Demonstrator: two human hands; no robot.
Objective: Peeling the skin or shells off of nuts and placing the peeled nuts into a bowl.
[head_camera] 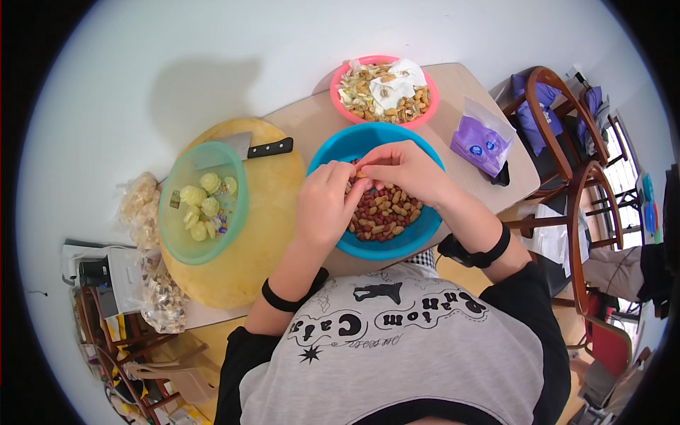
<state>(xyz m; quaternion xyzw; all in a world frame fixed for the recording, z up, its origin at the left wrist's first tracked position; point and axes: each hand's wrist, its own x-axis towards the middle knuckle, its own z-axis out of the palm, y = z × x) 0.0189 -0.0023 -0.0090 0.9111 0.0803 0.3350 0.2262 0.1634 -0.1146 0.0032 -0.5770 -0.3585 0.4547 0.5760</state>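
Both hands meet over a blue plastic basin that holds red-skinned peanut kernels and unshelled peanuts. My left hand and my right hand pinch one peanut between their fingertips, above the basin's middle. The fingers hide part of it, so I cannot tell whether its shell is cracked. Behind the blue basin sits a pink basin with empty peanut shells, pale peelings and crumpled white tissue.
Left of the hands, a round wooden chopping board carries a cleaver and a green translucent bowl with pale green pieces. Plastic bags of dried food lie at the board's left. A purple tissue pack lies right; wooden chairs stand beyond.
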